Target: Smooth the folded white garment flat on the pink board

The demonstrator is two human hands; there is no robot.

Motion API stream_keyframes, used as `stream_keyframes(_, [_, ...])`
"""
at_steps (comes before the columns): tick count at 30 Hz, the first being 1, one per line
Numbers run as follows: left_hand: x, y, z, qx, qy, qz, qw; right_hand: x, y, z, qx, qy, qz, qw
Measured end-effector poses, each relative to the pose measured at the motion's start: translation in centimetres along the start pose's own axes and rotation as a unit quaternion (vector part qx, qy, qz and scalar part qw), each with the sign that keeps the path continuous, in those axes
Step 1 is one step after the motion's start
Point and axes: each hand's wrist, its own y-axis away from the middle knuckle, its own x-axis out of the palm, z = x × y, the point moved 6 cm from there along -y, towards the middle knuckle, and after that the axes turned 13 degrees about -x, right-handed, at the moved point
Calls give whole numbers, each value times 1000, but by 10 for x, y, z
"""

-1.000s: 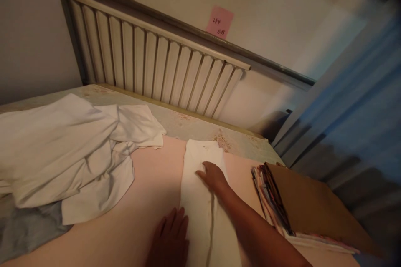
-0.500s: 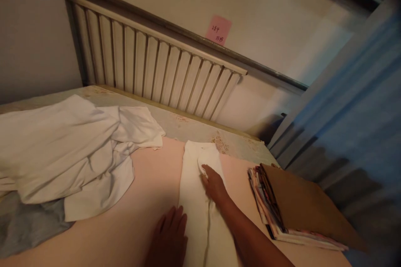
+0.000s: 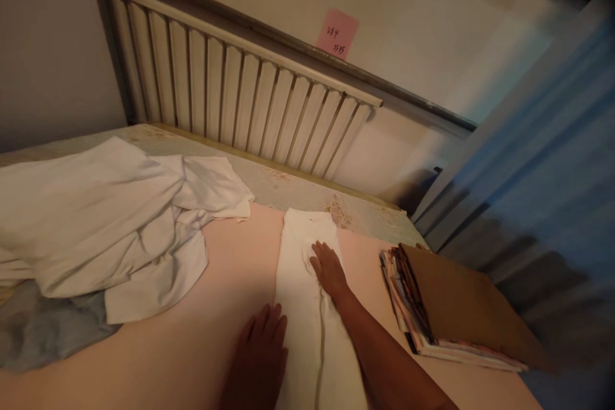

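Observation:
A white garment [image 3: 300,307], folded into a long narrow strip, lies on the pink sheet [image 3: 192,359]. Its front end runs out of view at the bottom. My right hand [image 3: 327,267] rests flat on the upper part of the garment, fingers stretched out and slightly spread over a small wrinkled fold. Along the garment's left edge, my left hand [image 3: 262,352] lies palm down with its fingers extended. Neither hand grips the cloth.
A loose heap of white clothes [image 3: 110,218] lies to the left, with a grey cloth [image 3: 52,327] under it. On the right is a stack of papers under a brown cardboard cover [image 3: 471,301]. Behind stand a radiator [image 3: 230,90] and a blue curtain [image 3: 538,173].
My right hand has opened from a bent-finger touch on the garment's fold and now lies flat there. My left hand has barely moved. The view has tilted slightly downward.

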Motion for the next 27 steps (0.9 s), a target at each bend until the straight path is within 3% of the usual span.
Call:
stream_keyframes(7, [2,-3,-2,-11,1,37,999,3,21,2,26,39,54,997])
stream_keyframes(15, [-7,2,-10,23,3,72,997,-13,113,83,-20,54,121,991])
stream_keyframes(21, [-13,36,-18,33,0,84,996,-34,172,141,-64,27,123,990])
stream_keyframes(27, [-23,75,-25,35,-13,64,997,-54,217,169,-76,-30,134,988])
